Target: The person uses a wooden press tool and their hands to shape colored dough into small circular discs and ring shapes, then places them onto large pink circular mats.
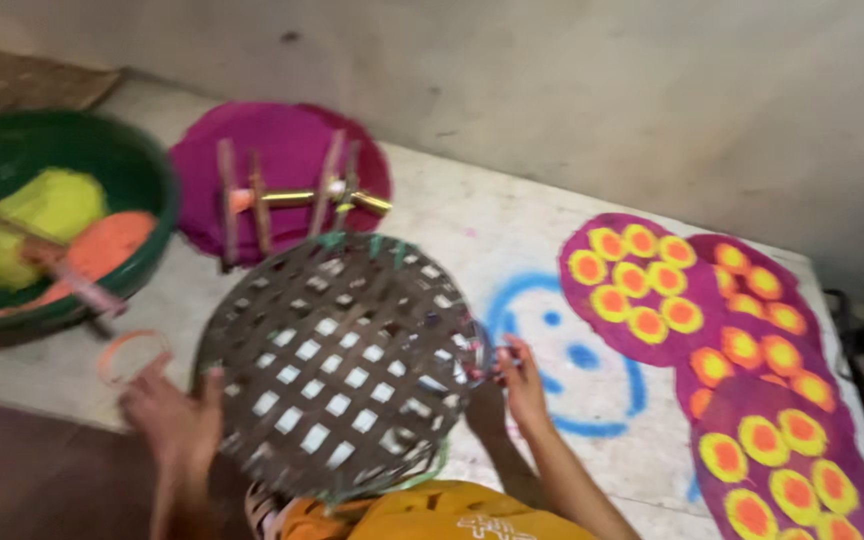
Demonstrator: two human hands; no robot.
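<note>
Both the left hand [177, 420] and right hand [520, 378] grip a woven sieve [337, 365]; at ten o'clock, a green basin [147, 175] holds yellow and orange powder [62, 225].

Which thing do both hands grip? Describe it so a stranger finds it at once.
Start at the green bowl of yellow and orange powder, far left. Just right of it, low in the middle, the left hand and right hand hold a round sieve. It alone is dark woven lattice with square holes.

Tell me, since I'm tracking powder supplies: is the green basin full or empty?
Partly full: the green basin holds yellow powder and orange powder.
</note>
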